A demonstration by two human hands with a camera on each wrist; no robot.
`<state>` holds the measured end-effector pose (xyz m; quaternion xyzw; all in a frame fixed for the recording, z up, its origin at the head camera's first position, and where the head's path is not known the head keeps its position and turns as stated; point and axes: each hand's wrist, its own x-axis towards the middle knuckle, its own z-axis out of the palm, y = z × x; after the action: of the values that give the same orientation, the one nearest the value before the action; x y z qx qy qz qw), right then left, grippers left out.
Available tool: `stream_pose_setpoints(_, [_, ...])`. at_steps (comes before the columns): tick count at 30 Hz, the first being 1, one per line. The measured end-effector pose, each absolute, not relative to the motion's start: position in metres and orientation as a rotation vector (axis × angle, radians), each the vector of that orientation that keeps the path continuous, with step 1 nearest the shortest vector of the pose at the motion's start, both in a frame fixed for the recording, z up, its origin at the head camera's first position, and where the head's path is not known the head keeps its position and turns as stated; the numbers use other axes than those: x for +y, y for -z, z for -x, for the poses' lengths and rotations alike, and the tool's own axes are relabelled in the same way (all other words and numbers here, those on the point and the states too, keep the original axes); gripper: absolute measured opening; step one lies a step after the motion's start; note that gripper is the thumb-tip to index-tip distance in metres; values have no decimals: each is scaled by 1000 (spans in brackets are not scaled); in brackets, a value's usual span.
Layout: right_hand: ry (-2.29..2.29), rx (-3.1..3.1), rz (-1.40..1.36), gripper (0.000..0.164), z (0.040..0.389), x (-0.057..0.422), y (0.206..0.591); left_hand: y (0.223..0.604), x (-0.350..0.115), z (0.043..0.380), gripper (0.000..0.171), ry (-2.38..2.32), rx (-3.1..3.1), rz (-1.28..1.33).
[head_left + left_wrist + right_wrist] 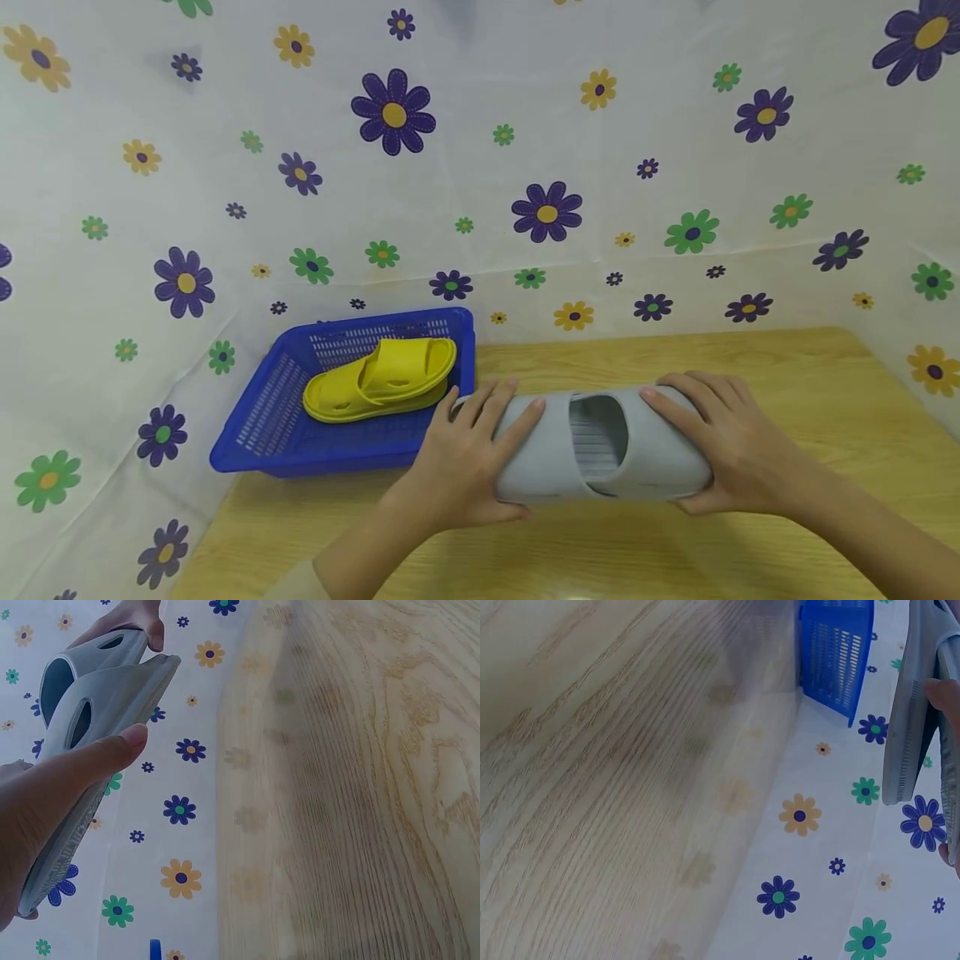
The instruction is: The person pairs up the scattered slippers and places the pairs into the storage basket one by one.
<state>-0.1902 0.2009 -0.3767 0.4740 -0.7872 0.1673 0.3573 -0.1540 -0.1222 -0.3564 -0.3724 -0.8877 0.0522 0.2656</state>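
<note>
A pair of light grey slippers (543,442), fitted together with their uppers side by side, is held above the table. My left hand (465,458) grips the left end, its thumb below and fingers over the top. At the opposite end, my right hand (738,450) holds on in the same way. The left wrist view shows the grey slippers (105,694) tilted, with slots in their sides. Two ridged soles of the slippers (904,727) appear at the right wrist view's edge, partly cut off.
On the table's left stands a blue plastic basket (300,465) with perforated walls. Inside it lie yellow slippers (382,383), one on the other. The wood-grain table (810,392) is backed by a white flower-print sheet (465,175).
</note>
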Motion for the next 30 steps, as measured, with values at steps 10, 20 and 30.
stream_pose_setpoints(10, [-386, -2057, -1236, 82, 195, 189, 374, 358, -125, 157, 120, -150, -2422, 980])
stream_pose_setpoints(20, [-358, -2025, -1276, 85, 205, 170, 372, 357, -132, 156, 118, -165, -2425, 933])
stream_pose_setpoints(30, [-355, -2018, -1280, 107, 210, 155, 376, 360, -138, 155, 119, -163, -2428, 876])
